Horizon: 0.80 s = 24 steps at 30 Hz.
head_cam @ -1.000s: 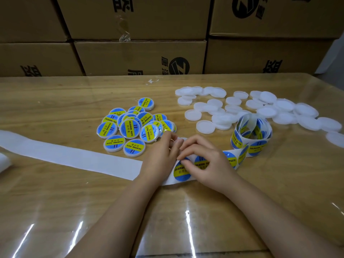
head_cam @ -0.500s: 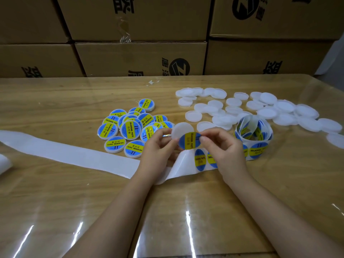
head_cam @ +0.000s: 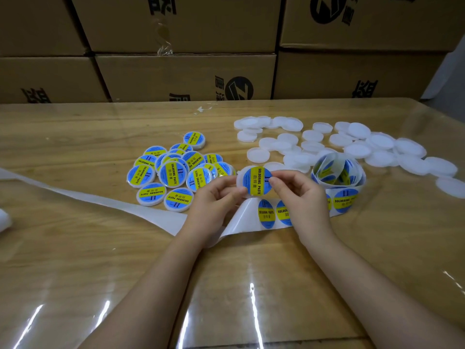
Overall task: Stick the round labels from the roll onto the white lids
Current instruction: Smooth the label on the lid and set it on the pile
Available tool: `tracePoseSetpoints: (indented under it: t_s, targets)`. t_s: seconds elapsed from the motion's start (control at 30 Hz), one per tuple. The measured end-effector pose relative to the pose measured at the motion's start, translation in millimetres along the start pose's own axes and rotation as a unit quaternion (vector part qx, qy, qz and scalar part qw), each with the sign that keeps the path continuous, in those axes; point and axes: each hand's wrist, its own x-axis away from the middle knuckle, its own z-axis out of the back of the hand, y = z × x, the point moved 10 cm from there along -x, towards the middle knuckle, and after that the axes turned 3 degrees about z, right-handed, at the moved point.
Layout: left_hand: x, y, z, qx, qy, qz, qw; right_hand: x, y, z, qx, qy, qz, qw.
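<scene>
Fingertips (head_cam: 273, 181) of the right hand (head_cam: 299, 195) pinch the right edge of a round label (head_cam: 256, 180), blue with a yellow band. The curled fingers of the left hand (head_cam: 216, 197) grip the left rim of the white lid (head_cam: 238, 178) behind it. Label and lid are held together just above the table (head_cam: 75, 260), face toward the person, the label nearly covering the lid.

To my eye the lid is light, stiff plastic, best held by its rim so that the face stays free. The label looks thin, floppy and tacky, so it wants edge contact only and smoothing from the middle outward.

Both wrists hover low, forearms converging from the near edge. Just beneath the hands lies the backing strip (head_cam: 163, 220), trailing left. The label roll (head_cam: 338, 172) stands just right of the right hand. Labelled lids (head_cam: 173, 172) are heaped to the left, plain lids (head_cam: 357, 149) are scattered far right, and cardboard boxes (head_cam: 186, 76) are stacked behind.
</scene>
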Motion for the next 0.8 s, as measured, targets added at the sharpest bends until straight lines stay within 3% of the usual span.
tracePoseSetpoints:
  t_s: [0.8]
  targets:
    - [-0.7,3.9,-2.9,-0.029,-0.001,-0.048,0.998,-0.1,0.1,0.1,0.054,0.01,0.014,0.998]
